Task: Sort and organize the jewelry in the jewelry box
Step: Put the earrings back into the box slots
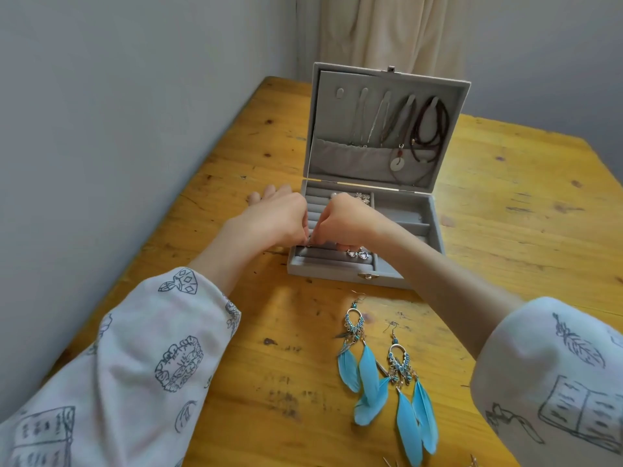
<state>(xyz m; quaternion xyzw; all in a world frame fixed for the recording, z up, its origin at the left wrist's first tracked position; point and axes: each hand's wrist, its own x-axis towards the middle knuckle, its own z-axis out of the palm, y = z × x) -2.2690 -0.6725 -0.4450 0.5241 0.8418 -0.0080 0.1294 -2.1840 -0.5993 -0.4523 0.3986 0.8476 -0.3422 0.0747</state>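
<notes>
setting: a room in a home. worn, varnished wooden bench [256, 348] pushed into the corner of plain pale walls [118, 96]; cream curtain [387, 28] hanging behind it. person wears loose printed sleeves [141, 358], like house clothes.

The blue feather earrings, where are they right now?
The blue feather earrings lie on the wooden table, in front of the open jewelry box, under the right forearm.

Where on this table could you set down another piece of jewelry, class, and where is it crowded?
Free: the bare wooden table right of the jewelry box, and the patch between the left sleeve and the feather earrings. Crowded: the ring rolls, where the left hand and right hand work.
</notes>
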